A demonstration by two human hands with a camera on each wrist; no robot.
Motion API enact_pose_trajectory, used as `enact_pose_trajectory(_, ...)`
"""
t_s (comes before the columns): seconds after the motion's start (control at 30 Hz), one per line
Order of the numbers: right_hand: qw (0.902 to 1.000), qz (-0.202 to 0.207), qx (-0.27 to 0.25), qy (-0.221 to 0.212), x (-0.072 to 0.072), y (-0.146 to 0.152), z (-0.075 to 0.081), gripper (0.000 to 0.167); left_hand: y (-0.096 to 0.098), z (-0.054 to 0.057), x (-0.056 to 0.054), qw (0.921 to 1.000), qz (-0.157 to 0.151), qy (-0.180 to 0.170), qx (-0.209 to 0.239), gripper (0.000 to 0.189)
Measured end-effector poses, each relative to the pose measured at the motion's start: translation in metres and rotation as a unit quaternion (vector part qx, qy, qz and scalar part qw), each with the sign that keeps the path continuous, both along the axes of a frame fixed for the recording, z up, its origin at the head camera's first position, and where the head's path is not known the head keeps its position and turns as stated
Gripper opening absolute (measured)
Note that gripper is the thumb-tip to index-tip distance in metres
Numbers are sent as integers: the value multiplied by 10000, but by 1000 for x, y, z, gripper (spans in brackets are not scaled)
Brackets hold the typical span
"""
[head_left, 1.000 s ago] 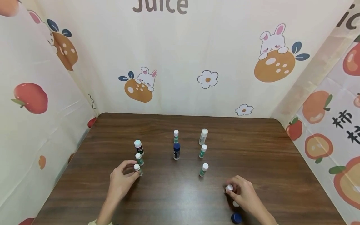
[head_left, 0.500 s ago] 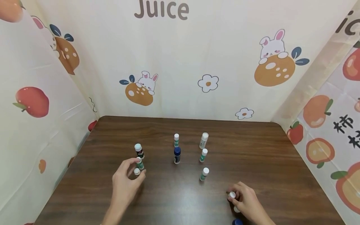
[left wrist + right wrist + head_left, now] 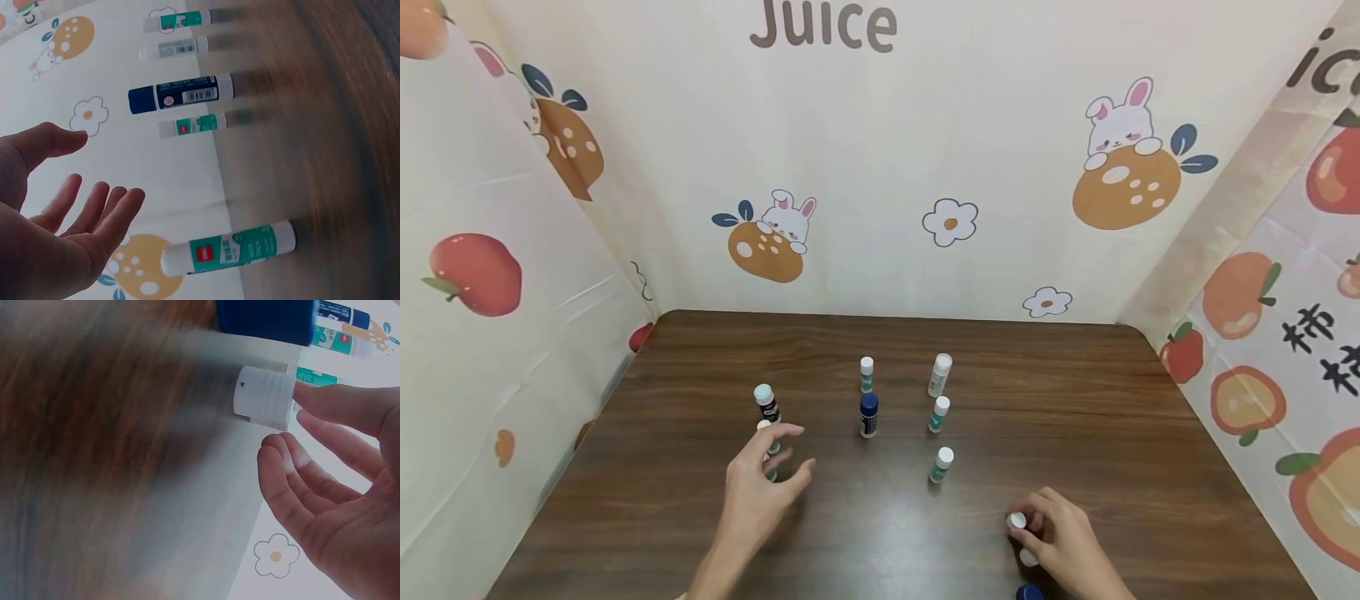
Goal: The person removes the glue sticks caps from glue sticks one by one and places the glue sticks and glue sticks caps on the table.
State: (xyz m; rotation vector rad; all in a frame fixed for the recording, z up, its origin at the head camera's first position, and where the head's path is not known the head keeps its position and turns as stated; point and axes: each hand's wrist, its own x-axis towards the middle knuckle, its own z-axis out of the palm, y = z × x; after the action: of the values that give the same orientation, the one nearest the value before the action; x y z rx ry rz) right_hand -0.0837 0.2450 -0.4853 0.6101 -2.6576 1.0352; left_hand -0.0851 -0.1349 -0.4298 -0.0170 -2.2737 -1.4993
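Note:
In the head view my left hand has its thumb and fingers spread apart and holds nothing. It overlaps two small green-and-white glue sticks standing at the left, partly hidden behind its fingers; the nearest green glue stick shows upright in the left wrist view. Just behind stands a black glue stick with a pale cap. At the right, my right hand pinches a small white cap between thumb and fingertips, low over the table. Beside it are another white cap and a blue cap.
On the brown wooden table stand a blue-capped glue stick and a green one in the middle. Right of them are a white glue stick and two green ones, the nearer green stick included. Printed curtains surround the table.
My left hand has let go of the nearest green glue stick at the left and drawn off to the right, its fingers opening. The right hand keeps its pinch in nearly the same place.

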Motion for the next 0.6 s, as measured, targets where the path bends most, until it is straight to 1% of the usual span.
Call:
enact_pose_trajectory(0.13,9997,-236,-57,-86,4,-2,5,37,4,-5,-2,9999,-129,4,27,44)
enact_pose_trajectory(0.2,9995,-284,-92,-52,6,-2,8,38,8,-6,-3,9998,-177,-48,64,44)
enact_pose_trajectory(0.23,9995,-305,-121,-32,6,-3,9,38,10,-5,-3,9997,-201,-109,86,44)
enact_pose_trajectory(0.37,9990,-373,-215,82,9,-5,13,37,22,13,0,9985,-360,-341,226,39)
enact_pose_trajectory(0.4,9989,-383,-253,96,9,-6,14,37,24,12,0,9979,-412,-410,284,39)
enact_pose_trajectory(0.43,9988,-390,-283,127,10,-7,14,36,27,15,0,9972,-463,-480,331,38)
enact_pose_trajectory(0.47,9987,-377,-313,157,10,-7,15,36,29,16,-1,9965,-522,-531,393,37)
enact_pose_trajectory(0.5,9986,-360,-351,183,10,-7,16,36,31,15,-2,9960,-576,-537,424,37)
enact_pose_trajectory(0.57,9983,-316,-432,224,11,-8,18,36,33,5,-6,9943,-654,-634,562,37)
enact_pose_trajectory(0.6,9981,-287,-473,257,11,-9,20,36,34,0,-8,9937,-692,-626,613,38)
